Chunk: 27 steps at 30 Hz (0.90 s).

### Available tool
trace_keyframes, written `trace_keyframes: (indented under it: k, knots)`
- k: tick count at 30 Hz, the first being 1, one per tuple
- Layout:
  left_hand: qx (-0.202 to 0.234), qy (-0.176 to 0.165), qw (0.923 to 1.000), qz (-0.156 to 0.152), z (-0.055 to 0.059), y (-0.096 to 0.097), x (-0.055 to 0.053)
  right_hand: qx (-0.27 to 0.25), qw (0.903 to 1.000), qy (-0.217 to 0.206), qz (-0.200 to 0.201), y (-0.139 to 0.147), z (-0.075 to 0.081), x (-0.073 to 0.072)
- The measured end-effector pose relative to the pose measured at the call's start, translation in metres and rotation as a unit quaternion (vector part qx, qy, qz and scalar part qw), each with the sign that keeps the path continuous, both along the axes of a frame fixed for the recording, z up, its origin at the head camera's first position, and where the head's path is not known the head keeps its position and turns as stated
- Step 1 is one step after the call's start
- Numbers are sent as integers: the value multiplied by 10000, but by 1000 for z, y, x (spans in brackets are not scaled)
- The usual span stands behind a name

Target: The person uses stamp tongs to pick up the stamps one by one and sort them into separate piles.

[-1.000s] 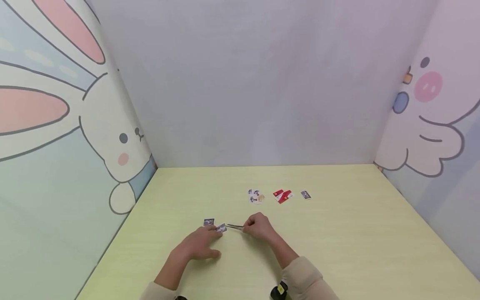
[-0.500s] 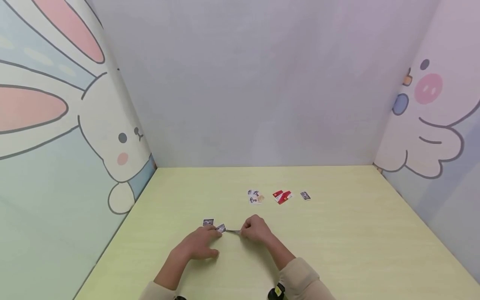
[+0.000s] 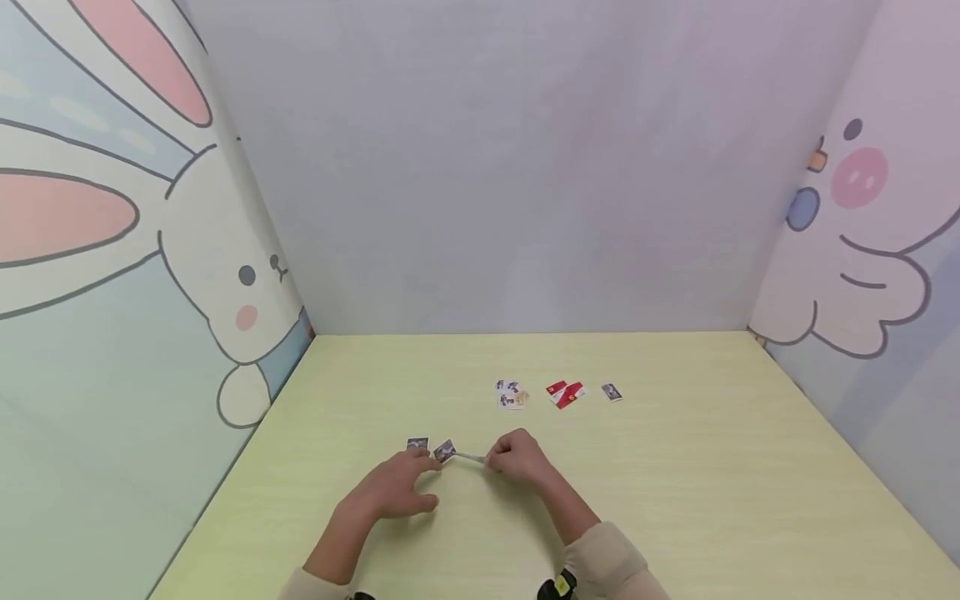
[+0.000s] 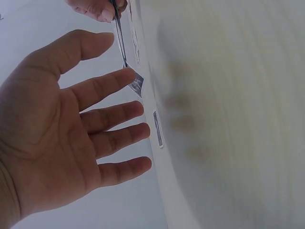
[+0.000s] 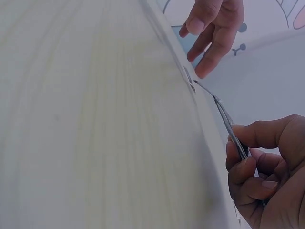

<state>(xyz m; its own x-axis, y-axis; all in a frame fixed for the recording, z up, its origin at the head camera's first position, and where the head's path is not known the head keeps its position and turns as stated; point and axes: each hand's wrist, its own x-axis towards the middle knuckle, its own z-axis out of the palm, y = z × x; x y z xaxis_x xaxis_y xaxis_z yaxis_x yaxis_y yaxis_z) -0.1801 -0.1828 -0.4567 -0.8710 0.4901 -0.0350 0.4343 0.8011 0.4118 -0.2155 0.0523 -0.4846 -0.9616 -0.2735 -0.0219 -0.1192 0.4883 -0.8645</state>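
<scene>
My right hand (image 3: 517,456) holds metal tweezers (image 5: 224,112) between thumb and fingers. The tweezers' closed tips meet the edge of a small dark picture card (image 3: 445,452), which stands tilted at their end in the left wrist view. My left hand (image 4: 62,124) is spread palm down over the table, its fingers nearly straight. Its index fingertip overlaps the tweezed card's edge in that view. A second picture card (image 3: 417,442) lies flat just beyond the left fingers, its near edge partly hidden by them.
Further back on the pale yellow table (image 3: 675,467) lie a white group of small printed pieces (image 3: 512,395), overlapping red and white cards (image 3: 566,393) and one dark picture card (image 3: 612,392). A grey wall (image 3: 525,167) rises behind, with cartoon side walls.
The tweezers, spread beside the card a second ago, have closed at its edge. The card has shifted away from me and turned, showing more of its face. My left fingers have drawn back slightly.
</scene>
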Motion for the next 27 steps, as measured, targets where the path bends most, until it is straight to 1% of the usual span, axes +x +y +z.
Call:
trace_keyframes:
  k: [5,9,12,15,19,21,27]
  knots:
    - [-5,32,9999,95,-1,1,0,-10,10000,-11,-55,6,1,3]
    - [83,37,9998,163,1,4,2,-5,9997,-101,-236,18,3,5]
    - [121,111,9996,212,3,5,2,-15,9991,-147,-387,26,5,5]
    - [130,133,9994,306,4,6,2,-20,9988,-165,-452,32,6,3]
    - [172,76,9987,468,6,6,3,-48,9981,-285,-537,37,6,3]
    - [194,75,9983,539,7,6,2,-54,9978,-279,-605,40,5,4]
    - [408,52,9971,640,7,4,1,-174,9956,-263,-887,52,1,8]
